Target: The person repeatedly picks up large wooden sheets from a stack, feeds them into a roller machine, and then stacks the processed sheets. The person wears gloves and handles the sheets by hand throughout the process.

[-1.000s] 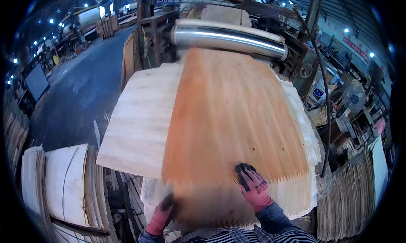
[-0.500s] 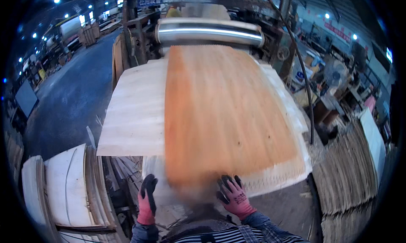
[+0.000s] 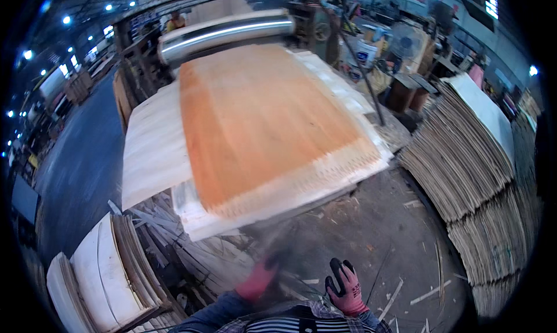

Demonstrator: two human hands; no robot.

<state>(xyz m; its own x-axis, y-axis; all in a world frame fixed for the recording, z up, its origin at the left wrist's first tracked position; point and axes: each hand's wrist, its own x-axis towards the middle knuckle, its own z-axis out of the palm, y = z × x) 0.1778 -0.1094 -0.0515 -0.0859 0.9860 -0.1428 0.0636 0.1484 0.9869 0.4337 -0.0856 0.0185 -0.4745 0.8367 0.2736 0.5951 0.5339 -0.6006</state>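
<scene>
My left hand (image 3: 259, 278), in a pink glove with dark fingertips, is over the floor just in front of the stack. Motion smears its fingers. My right hand (image 3: 347, 289), gloved the same way, has its fingers apart and nothing in them; it hovers low in front of my body. Beyond both hands lies a large orange-stained sheet of wood veneer (image 3: 261, 112) on top of pale veneer sheets (image 3: 152, 141). Neither hand touches the sheets. At their far end is a shiny metal roller (image 3: 232, 32) of a machine.
Tall bundles of veneer (image 3: 470, 165) stand on the right, and shorter stacked sheets (image 3: 104, 269) at the lower left. Wood scraps (image 3: 200, 254) litter the floor by the left stack. A dark bar (image 3: 362, 72) slants beside the machine. A fan (image 3: 404, 43) stands farther back.
The view has turned to the right. My hands have drawn away from the near edge of the orange sheet. My left hand has moved toward the right one and is blurred.
</scene>
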